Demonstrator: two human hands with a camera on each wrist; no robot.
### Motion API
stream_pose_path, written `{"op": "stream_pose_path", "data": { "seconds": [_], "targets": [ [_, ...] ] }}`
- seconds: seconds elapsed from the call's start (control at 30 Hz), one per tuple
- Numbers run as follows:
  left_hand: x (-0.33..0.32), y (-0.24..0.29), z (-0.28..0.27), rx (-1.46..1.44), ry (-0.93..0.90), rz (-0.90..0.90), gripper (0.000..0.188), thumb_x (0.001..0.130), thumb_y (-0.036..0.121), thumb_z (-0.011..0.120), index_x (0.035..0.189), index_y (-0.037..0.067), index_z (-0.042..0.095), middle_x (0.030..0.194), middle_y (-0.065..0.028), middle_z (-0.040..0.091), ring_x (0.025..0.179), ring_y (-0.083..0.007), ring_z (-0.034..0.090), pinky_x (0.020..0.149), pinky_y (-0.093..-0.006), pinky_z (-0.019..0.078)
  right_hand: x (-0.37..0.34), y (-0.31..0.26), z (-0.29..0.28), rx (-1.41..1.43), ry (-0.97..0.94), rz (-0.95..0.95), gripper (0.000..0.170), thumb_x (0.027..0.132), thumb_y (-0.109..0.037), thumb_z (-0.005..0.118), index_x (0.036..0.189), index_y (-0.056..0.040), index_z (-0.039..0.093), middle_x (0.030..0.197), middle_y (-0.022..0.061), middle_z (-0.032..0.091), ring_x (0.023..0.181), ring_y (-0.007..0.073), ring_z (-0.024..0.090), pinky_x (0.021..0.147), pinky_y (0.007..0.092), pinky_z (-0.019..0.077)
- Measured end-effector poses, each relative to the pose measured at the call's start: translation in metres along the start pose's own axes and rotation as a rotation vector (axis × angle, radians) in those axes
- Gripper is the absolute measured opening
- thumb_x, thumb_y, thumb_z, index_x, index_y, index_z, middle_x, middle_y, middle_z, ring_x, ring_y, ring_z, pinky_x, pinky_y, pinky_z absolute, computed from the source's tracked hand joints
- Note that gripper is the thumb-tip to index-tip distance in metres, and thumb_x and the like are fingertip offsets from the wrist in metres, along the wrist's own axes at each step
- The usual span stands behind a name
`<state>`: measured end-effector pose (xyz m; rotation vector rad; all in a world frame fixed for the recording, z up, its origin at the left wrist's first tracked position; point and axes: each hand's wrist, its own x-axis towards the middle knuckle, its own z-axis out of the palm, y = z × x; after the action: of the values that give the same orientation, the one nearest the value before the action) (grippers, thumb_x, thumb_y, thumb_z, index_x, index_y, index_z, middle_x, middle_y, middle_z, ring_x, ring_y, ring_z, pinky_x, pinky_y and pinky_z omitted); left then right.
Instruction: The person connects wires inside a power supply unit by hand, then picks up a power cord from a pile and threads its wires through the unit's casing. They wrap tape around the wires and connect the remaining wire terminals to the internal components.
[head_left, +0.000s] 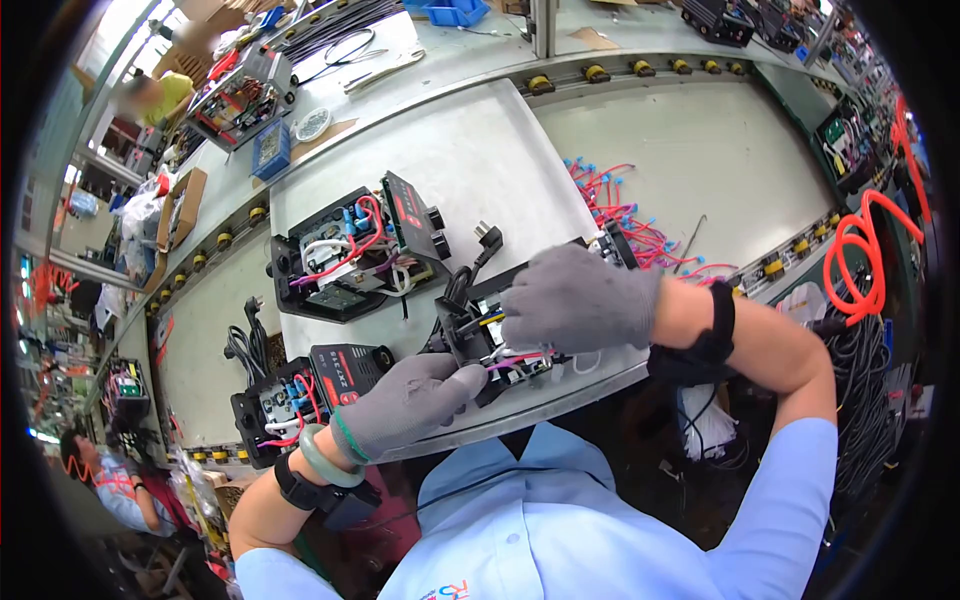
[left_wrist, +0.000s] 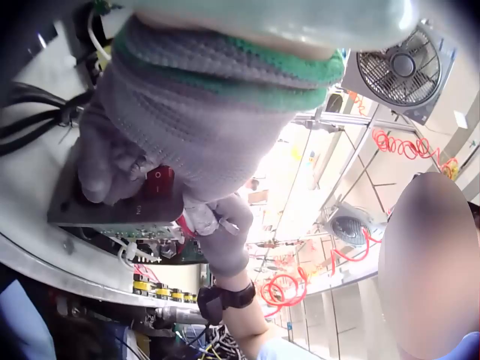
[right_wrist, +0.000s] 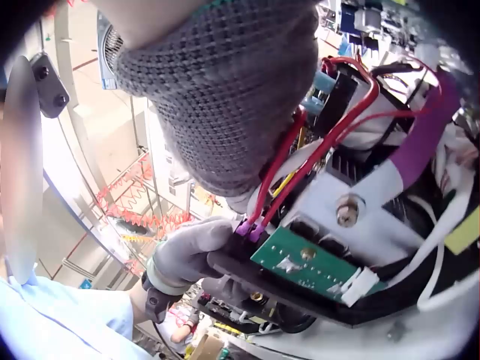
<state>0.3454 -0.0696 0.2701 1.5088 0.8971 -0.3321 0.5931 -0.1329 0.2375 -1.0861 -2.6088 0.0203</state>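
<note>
Both gloved hands meet at one unit at the bench's near edge, just in front of me. With my left hand, reaching in from the lower left, I grip its panel, fingers curled beside the red switch. My right elbow is bent sharply, and my right hand arches over the open insides, its back upward. Its fingertips are hidden near the red wires, so I cannot tell whether they grasp anything. That hand also covers much of the unit in the head view. Just beyond lies a plug; a second unit and a third unit sit to the left. The bench's far surroundings blur at the edges.
</note>
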Motion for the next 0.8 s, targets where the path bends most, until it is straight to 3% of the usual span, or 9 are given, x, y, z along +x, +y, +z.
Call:
{"op": "stream_pose_path", "data": {
  "seconds": [0.03,0.1,0.2,0.4,0.53,0.6,0.7,0.73,0.8],
  "targets": [
    [0.000,0.001,-0.001,0.009,-0.010,-0.009,0.047,0.098,0.044,0.056,0.092,-0.001,0.067,0.071,-0.0008,0.055,0.066,-0.0120,0.051,0.063,-0.0288,0.0449,0.003,0.001,-0.002,0.007,0.007,0.013,0.005,0.076,-0.019,0.066,0.079,-0.0158,0.064,0.079,0.0012,0.061,0.075,0.0211,0.064,0.064,0.0373,0.0506],
    [0.000,0.000,-0.004,-0.072,-0.090,-0.123,0.047,0.102,0.042,0.054,0.116,-0.003,0.060,0.092,-0.0029,0.063,0.080,-0.0102,0.060,0.072,-0.0264,0.0505,0.007,0.000,-0.006,-0.092,-0.137,-0.003,0.004,0.076,-0.019,0.065,0.076,-0.0154,0.064,0.074,0.0018,0.061,0.073,0.0213,0.066,0.064,0.0360,0.0523],
    [0.001,-0.014,-0.002,-0.143,-0.070,-0.039,0.047,0.102,0.040,0.053,0.121,-0.003,0.057,0.101,-0.0056,0.063,0.092,-0.0122,0.061,0.081,-0.0281,0.0509,0.007,-0.003,-0.003,-0.045,-0.124,0.002,0.005,0.076,-0.018,0.066,0.073,-0.0144,0.065,0.070,0.0028,0.061,0.071,0.0223,0.068,0.064,0.0364,0.0532],
    [-0.005,-0.024,-0.001,0.029,-0.062,0.211,0.037,0.105,0.029,0.046,0.122,-0.002,0.056,0.102,-0.0109,0.053,0.093,-0.0178,0.056,0.082,-0.0325,0.0478,0.006,0.001,-0.003,0.012,-0.090,-0.018,0.005,0.075,-0.016,0.066,0.073,-0.0115,0.066,0.072,0.0044,0.062,0.070,0.0242,0.068,0.063,0.0378,0.0538],
    [-0.003,-0.024,-0.004,0.101,-0.061,0.177,0.034,0.105,0.025,0.046,0.121,-0.003,0.057,0.101,-0.0110,0.054,0.093,-0.0202,0.055,0.084,-0.0336,0.0465,0.009,0.002,-0.004,0.050,-0.116,-0.007,0.007,0.077,-0.013,0.066,0.076,-0.0081,0.071,0.072,0.0092,0.068,0.075,0.0294,0.072,0.064,0.0419,0.0568],
    [-0.005,-0.010,0.002,-0.072,-0.007,-0.007,0.030,0.105,0.020,0.046,0.118,-0.003,0.058,0.098,-0.0119,0.053,0.091,-0.0225,0.054,0.085,-0.0329,0.0445,0.011,0.001,-0.004,0.067,-0.150,0.018,0.008,0.077,-0.013,0.066,0.077,-0.0081,0.072,0.072,0.0096,0.068,0.075,0.0296,0.072,0.064,0.0421,0.0569],
    [-0.009,0.001,0.003,-0.043,0.020,-0.115,0.028,0.105,0.020,0.044,0.115,-0.001,0.060,0.097,-0.0120,0.051,0.091,-0.0230,0.053,0.085,-0.0317,0.0431,0.008,0.000,-0.002,0.083,-0.151,0.043,0.006,0.075,-0.015,0.067,0.076,-0.0087,0.070,0.072,0.0082,0.067,0.073,0.0279,0.071,0.063,0.0404,0.0563],
    [-0.008,-0.004,0.002,-0.039,0.014,-0.118,0.028,0.105,0.020,0.044,0.115,-0.001,0.060,0.097,-0.0120,0.051,0.091,-0.0230,0.053,0.085,-0.0317,0.0431,0.006,0.000,-0.001,0.079,-0.119,0.041,0.007,0.072,-0.016,0.068,0.074,-0.0093,0.067,0.072,0.0064,0.064,0.071,0.0261,0.070,0.062,0.0385,0.0556],
    [-0.007,-0.017,-0.003,0.092,-0.028,0.077,0.030,0.106,0.025,0.044,0.114,0.002,0.061,0.099,-0.0111,0.050,0.091,-0.0213,0.051,0.085,-0.0309,0.0422,0.004,-0.001,0.001,0.090,-0.101,0.049,0.007,0.072,-0.016,0.068,0.074,-0.0095,0.067,0.072,0.0064,0.064,0.070,0.0261,0.070,0.061,0.0386,0.0555]
  ]
}}
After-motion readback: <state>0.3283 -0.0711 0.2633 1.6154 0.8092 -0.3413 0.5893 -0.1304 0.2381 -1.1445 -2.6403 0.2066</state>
